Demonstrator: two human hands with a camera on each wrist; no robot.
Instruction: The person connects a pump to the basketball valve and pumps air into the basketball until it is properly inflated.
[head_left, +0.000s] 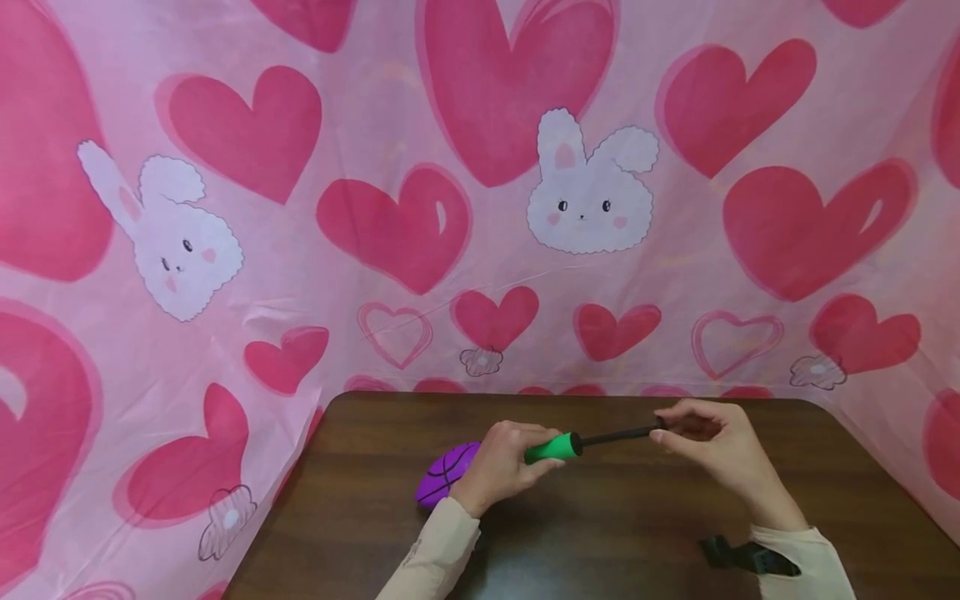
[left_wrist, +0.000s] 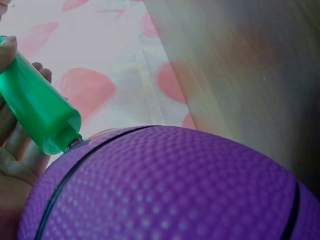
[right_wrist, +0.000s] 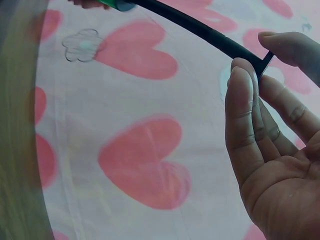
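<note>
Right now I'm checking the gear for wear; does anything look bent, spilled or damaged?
Nothing looks spilled or damaged. One oddity: the black rod of the green hand pump looks curved in the right wrist view, yet straight in the head view, so probably just lens distortion. The purple basketball shows no visible tear.

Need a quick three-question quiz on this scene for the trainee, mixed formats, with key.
1. Which hand grips the green pump? a) right b) left c) neither
2. True or false: the black rod sits fully inside the pump.
3. Fill in: the ball is ____ with black lines.

Key:
1. b, the left hand.
2. False: the black rod extends out toward the right hand.
3. purple
</note>
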